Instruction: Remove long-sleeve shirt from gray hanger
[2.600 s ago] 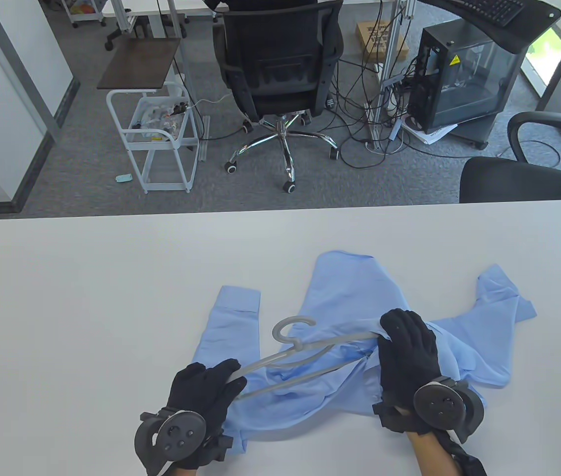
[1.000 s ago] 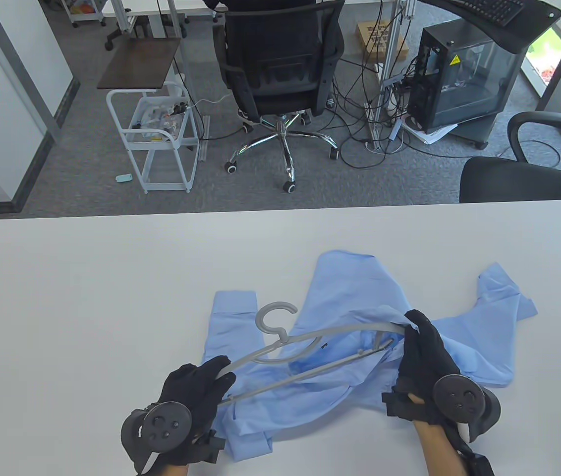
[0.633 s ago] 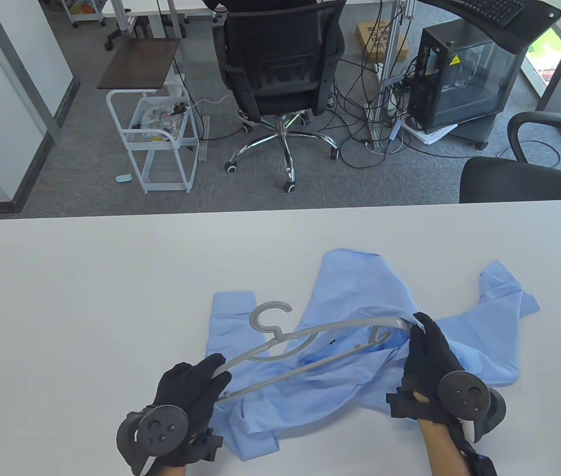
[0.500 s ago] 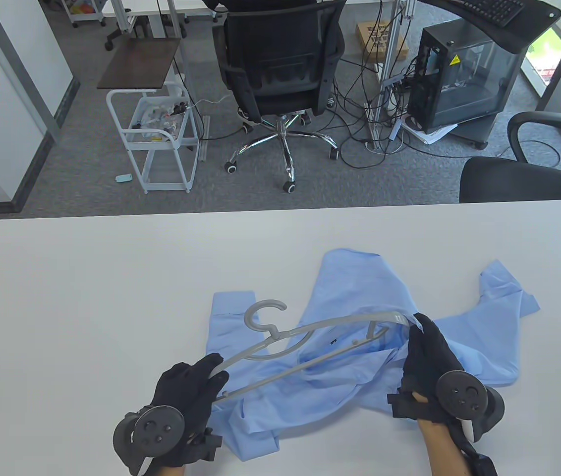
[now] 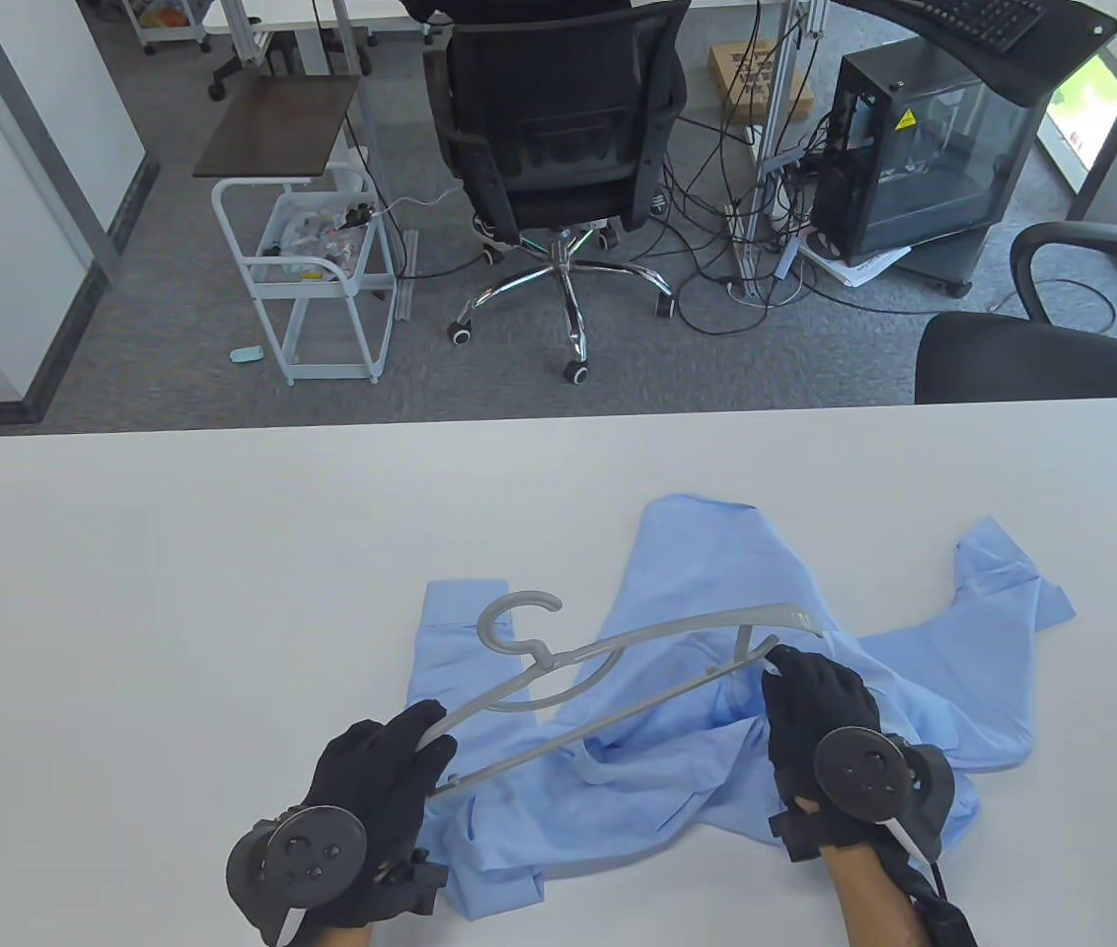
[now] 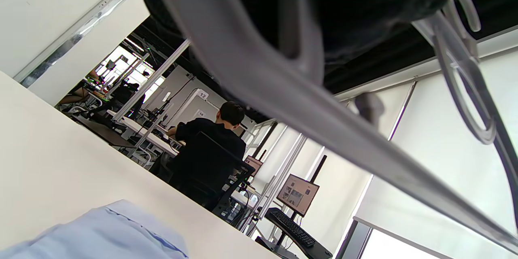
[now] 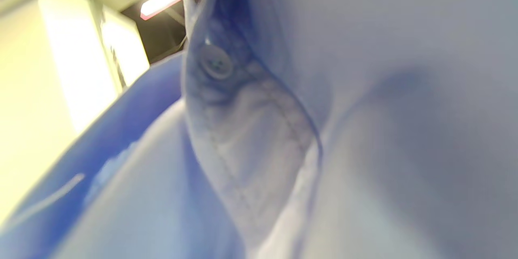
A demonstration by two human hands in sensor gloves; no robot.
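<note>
A light blue long-sleeve shirt (image 5: pixel 716 572) lies crumpled on the white table (image 5: pixel 174 592). The gray hanger (image 5: pixel 687 623) is tilted above it, hook to the upper left, and its right end shows bare over the cloth. My left hand (image 5: pixel 425 740) grips the hanger's left end; the left wrist view shows the hanger bar (image 6: pixel 283 89) under the dark glove and the shirt (image 6: pixel 101 234) below. My right hand (image 5: pixel 781 681) holds the shirt cloth just under the hanger's right end. The right wrist view is filled with the shirt (image 7: pixel 364 89) and a button (image 7: pixel 216 62).
Beyond the table's far edge stand a black office chair (image 5: pixel 558 128), a white cart (image 5: pixel 322 276), a black computer case (image 5: pixel 933 148) and a second black chair (image 5: pixel 1042 360) at the right. Cables lie on the grey floor.
The hanger has slid left and its right end has come out of the shirt's shoulder. My right hand has moved left and down with the cloth. My left hand has drawn slightly left.
</note>
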